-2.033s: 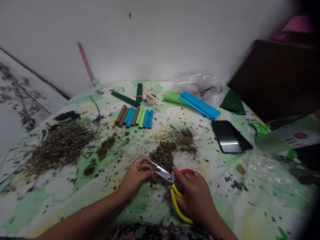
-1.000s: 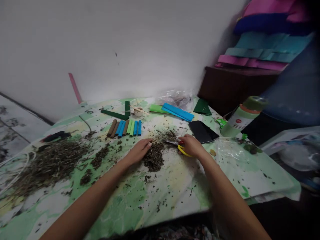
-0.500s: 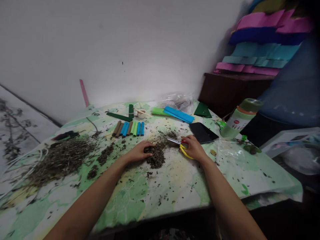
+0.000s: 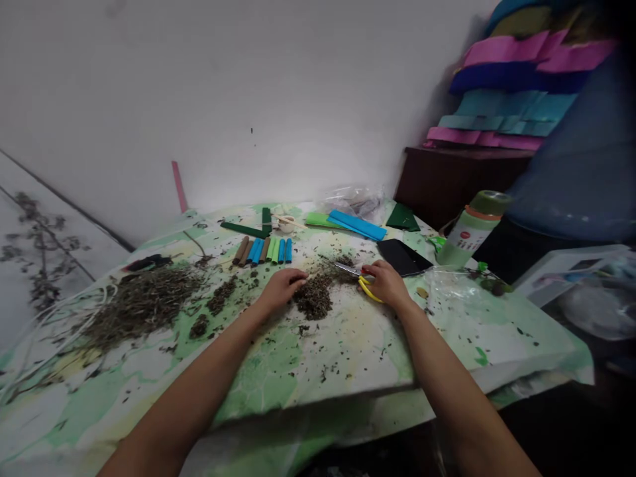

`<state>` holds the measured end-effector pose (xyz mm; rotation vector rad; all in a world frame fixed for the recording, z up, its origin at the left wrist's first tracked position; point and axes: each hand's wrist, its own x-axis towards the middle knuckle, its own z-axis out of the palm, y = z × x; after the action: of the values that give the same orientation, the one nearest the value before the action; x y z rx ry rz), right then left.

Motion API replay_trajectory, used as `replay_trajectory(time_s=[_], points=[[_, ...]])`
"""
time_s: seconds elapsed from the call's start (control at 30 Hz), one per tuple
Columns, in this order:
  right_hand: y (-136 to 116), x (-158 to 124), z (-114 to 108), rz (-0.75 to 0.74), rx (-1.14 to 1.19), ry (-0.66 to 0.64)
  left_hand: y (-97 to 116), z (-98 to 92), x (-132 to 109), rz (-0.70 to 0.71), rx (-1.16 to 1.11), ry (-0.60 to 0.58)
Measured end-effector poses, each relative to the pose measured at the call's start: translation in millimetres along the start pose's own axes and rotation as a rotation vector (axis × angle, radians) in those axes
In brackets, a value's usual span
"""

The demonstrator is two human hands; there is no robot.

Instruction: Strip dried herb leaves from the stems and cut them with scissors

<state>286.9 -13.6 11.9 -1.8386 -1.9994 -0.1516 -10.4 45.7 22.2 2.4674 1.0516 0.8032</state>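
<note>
My right hand (image 4: 386, 283) is closed round the yellow and red handles of a pair of scissors (image 4: 358, 275), whose blades point left over a small heap of chopped dried herb (image 4: 314, 298). My left hand (image 4: 281, 287) lies on the table with its fingertips touching the left side of that heap, fingers curled and together. A bigger pile of uncut dried stems (image 4: 142, 305) spreads over the table's left part.
A row of brown, blue and green paper rolls (image 4: 264, 250) lies behind the heap. Folded blue and green paper (image 4: 355, 224), a black phone (image 4: 401, 256), a green bottle (image 4: 470, 230) and clear plastic bags (image 4: 447, 283) sit at the right. The green-patterned table cloth (image 4: 318, 371) ends close in front.
My view has pulled back and up from the table. Both hands reached forward to the heap; the left hand went from pinching herb at the blades to resting against the heap.
</note>
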Motion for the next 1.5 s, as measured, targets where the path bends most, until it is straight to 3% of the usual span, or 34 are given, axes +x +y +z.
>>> replay_trajectory(time_s=[0.2,0.4,0.57,0.83,1.07,1.2,1.33,1.5], points=[[-10,-3,3,0.091,-0.065,-0.029,5,1.4,-3,0.038,0.050,0.012],[-16,-1,1,0.131,-0.063,-0.077,19,3.9,-8,0.173,0.090,-0.125],[-15,3,1,0.139,-0.024,-0.124,18,11.7,-10,0.227,0.077,-0.216],[-13,0,0,0.137,0.070,-0.173,18,11.4,-8,0.064,0.032,-0.039],[-10,-3,0,0.108,0.249,-0.199,17,12.4,-9,-0.005,-0.045,0.045],[-15,-4,-2,0.151,0.323,-0.118,14,15.5,-9,-0.054,-0.166,0.152],[-40,-6,-2,0.108,0.416,0.000,19,21.5,-10,-0.138,-0.303,0.229],[-89,-3,2,-0.114,0.622,-0.100,35,28.2,-16,-0.187,-0.409,0.214]])
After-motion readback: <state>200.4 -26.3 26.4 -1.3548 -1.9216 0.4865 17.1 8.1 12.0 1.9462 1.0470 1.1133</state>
